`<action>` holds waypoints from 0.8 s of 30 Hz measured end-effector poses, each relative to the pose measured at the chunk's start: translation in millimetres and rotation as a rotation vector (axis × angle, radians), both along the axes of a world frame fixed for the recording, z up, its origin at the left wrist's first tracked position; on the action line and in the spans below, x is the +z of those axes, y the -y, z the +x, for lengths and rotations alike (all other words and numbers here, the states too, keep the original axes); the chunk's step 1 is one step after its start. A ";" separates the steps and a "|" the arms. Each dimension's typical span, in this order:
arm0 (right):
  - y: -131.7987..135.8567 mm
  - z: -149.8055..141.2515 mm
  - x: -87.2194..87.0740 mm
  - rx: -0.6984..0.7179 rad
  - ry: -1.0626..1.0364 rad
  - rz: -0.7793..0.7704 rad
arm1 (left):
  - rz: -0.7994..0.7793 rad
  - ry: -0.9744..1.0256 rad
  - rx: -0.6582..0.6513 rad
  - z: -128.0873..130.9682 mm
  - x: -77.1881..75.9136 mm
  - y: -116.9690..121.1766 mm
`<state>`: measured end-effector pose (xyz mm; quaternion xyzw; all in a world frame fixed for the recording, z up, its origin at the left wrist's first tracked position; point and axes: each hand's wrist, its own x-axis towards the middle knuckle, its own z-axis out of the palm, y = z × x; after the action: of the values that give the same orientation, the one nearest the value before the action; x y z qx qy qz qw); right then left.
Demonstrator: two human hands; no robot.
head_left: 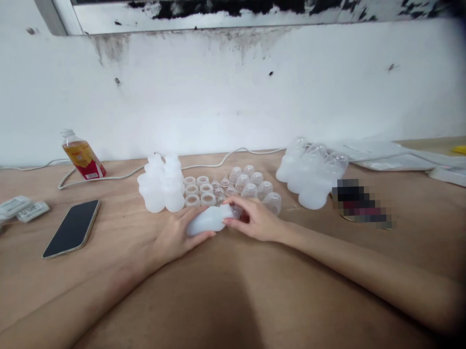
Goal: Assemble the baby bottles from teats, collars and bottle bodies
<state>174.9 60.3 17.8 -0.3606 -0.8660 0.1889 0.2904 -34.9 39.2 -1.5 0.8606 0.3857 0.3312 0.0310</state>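
- Nearest: the bare forearms (pixel 122 280).
- Left hand (pixel 176 233) curls around the baby bottle (pixel 204 222); right hand (pixel 260 220) pinches its collar (pixel 226 211).
- Beyond the bottle: loose rings (pixel 208 204), teats (pixel 230 191), domed caps (pixel 250 190), apparently unused.
- Left of it: uncapped bodies (pixel 154 198), apparently remaining.
- Right of it: capped bottles (pixel 312 191), probably finished.

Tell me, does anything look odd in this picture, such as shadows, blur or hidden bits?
Head view: a soft shadow spreads over the table below the white bottle; head view: coarse square blocks hide something on the table's right side; head view: the far right edge fades to black, and the clear caps have faint outlines.
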 end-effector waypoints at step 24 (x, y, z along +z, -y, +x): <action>-6.3 46.9 73.3 -0.545 0.598 0.264 | 0.024 0.086 0.098 2.4 5.1 3.6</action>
<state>221.9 66.5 91.2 -0.5749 -0.8020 -0.1201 0.1092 -32.5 35.7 3.5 0.8258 0.4216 0.3739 0.0209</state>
